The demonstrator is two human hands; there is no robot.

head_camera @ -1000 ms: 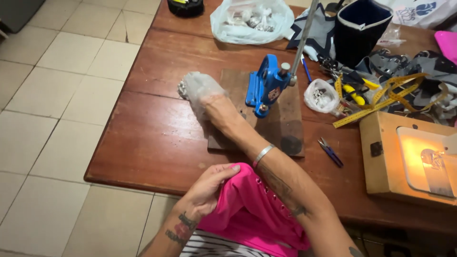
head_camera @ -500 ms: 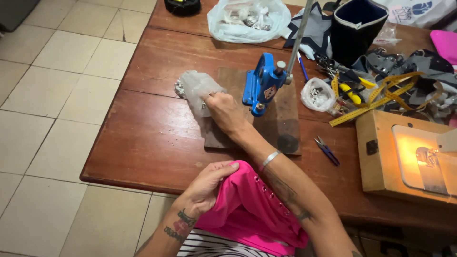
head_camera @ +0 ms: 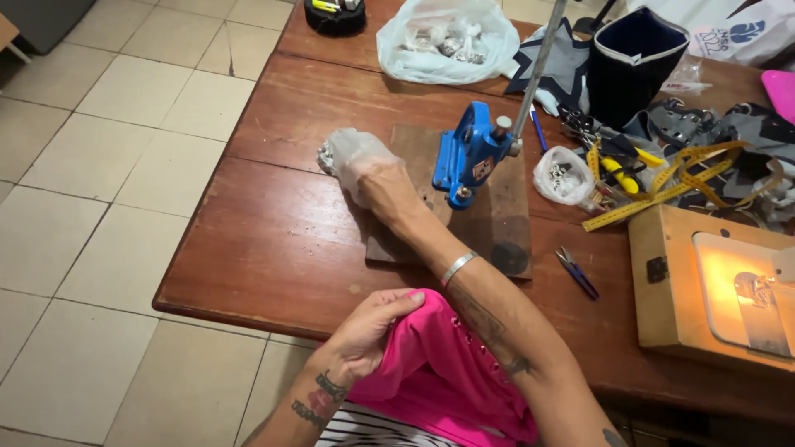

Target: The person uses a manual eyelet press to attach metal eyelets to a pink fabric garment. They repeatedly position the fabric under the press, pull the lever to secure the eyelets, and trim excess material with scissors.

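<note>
1. My right hand [head_camera: 387, 184] reaches across the wooden table [head_camera: 273, 240] and goes into a small clear plastic bag [head_camera: 352, 153] with small metal pieces in it. The fingers are inside the bag, so I cannot tell whether they pinch anything or lie spread.
2. My left hand [head_camera: 373, 327] sits at the near table edge, fingers curled and pressed together on a fold of pink fabric [head_camera: 447, 381] that drapes down off the edge toward my lap.
3. Just beside my right hand stands a blue hand press [head_camera: 470, 156] on a dark wooden board [head_camera: 497, 223]; its long lever rises up and away. My right forearm lies across the board's left part.
4. Right of the press lies a second small bag of metal parts [head_camera: 561, 174], then a yellow measuring tape [head_camera: 662, 186], and small blue snips [head_camera: 577, 273] near the board.
5. A large clear bag [head_camera: 447, 37] rests at the far edge, with a dark fabric bucket [head_camera: 633, 62] beside it.
6. A lit sewing machine [head_camera: 729, 290] occupies the right side.
</note>
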